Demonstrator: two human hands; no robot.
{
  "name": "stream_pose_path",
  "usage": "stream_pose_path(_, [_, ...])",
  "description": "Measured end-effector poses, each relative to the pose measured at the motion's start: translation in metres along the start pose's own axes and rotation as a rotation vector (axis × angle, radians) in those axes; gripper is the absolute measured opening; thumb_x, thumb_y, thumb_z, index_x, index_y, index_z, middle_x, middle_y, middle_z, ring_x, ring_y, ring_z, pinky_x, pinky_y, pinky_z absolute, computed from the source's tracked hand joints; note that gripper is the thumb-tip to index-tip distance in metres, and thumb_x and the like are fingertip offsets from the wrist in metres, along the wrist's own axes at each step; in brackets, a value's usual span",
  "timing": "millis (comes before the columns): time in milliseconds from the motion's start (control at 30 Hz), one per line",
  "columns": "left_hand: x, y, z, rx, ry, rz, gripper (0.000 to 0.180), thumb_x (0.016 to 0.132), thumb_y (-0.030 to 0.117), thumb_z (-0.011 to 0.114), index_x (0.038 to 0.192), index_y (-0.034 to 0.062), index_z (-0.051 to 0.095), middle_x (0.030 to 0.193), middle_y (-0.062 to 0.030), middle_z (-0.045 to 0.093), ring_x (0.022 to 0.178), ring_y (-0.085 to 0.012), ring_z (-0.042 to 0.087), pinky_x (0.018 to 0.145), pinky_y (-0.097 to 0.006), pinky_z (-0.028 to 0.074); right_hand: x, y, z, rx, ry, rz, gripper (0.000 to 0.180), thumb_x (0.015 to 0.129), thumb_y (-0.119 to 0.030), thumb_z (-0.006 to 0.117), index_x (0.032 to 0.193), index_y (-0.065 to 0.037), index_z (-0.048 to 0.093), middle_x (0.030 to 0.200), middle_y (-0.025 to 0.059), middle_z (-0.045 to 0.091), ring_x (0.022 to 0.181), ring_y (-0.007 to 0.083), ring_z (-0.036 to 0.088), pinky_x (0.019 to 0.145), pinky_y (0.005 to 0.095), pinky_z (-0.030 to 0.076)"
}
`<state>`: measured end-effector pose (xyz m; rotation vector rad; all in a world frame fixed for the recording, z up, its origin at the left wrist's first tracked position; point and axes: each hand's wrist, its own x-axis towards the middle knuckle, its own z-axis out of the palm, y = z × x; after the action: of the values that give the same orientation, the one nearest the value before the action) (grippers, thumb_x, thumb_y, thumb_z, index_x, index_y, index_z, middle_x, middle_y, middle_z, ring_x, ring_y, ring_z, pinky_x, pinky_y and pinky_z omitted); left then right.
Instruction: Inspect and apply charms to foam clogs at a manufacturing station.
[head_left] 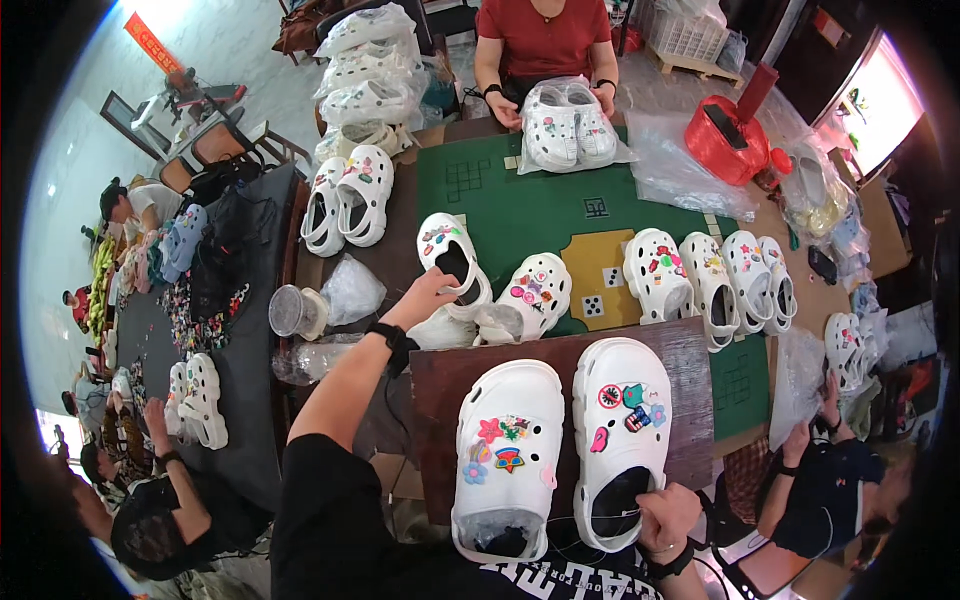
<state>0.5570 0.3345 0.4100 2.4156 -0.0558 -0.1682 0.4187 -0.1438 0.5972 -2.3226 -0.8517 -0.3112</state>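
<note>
Currently our left hand [428, 296] grips the rim of a white clog [449, 262] on the green mat [530, 205]. Our right hand [668, 515] pinches the heel edge of another white clog [620, 435], which lies beside its mate [506, 455] on the dark wooden board [690, 350] nearest us.

Bright, even light; fisheye-bent edges, dark corners.

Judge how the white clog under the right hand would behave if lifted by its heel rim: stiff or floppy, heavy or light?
The white clog looks moulded from thick foam, so it probably holds its shape and feels light. Its wide flat sole suggests it won't roll. The right hand grips the heel rim; the charms could snag.
</note>
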Motion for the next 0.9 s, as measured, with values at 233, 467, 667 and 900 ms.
stream_pose_path(233, [-0.049,0.004,-0.015,-0.103,-0.050,0.019,0.016,0.083,0.010,0.069,0.099,0.0064,0.069,0.104,-0.0091,0.054,0.101,-0.0251,0.057,0.087,-0.036,0.046,0.003,0.006,-0.008,-0.013,-0.120,-0.052,0.017,0.065,-0.007,0.070,0.081,-0.010,0.066,0.060,0.0028,0.054,0.049,0.0227,0.048,0.046,0.0337,0.037])
stream_pose_path(467, [-0.131,0.093,-0.067,-0.563,0.329,-0.134,0.031,0.093,0.001,0.053,0.123,0.0023,0.057,0.117,-0.0092,0.059,0.098,-0.0156,0.062,0.089,-0.029,0.047,0.011,0.005,0.003,0.159,0.042,-0.114,0.022,0.068,0.001,0.070,0.089,-0.006,0.066,0.061,0.0052,0.052,0.050,0.0234,0.050,0.046,0.0344,0.038])
stream_pose_path(667, [-0.259,0.252,-0.046,-0.640,0.554,-0.246,0.019,0.096,0.007,0.052,0.106,-0.0044,0.063,0.097,-0.0090,0.065,0.092,-0.0150,0.063,0.082,-0.028,0.049,0.005,-0.013,-0.012,0.238,-0.011,-0.179,0.021,0.071,0.002,0.072,0.090,-0.006,0.068,0.061,0.0053,0.055,0.050,0.0216,0.051,0.046,0.0323,0.038])
stream_pose_path(900, [-0.336,0.334,0.022,-0.757,0.220,-0.312,0.019,0.093,-0.003,0.051,0.106,-0.0052,0.066,0.095,-0.0112,0.068,0.081,-0.0143,0.066,0.074,-0.026,0.053,0.011,-0.019,-0.016,0.461,-0.026,-0.138,0.014,0.078,0.001,0.071,0.091,-0.004,0.069,0.065,0.0077,0.060,0.054,0.0231,0.058,0.048,0.0328,0.044])
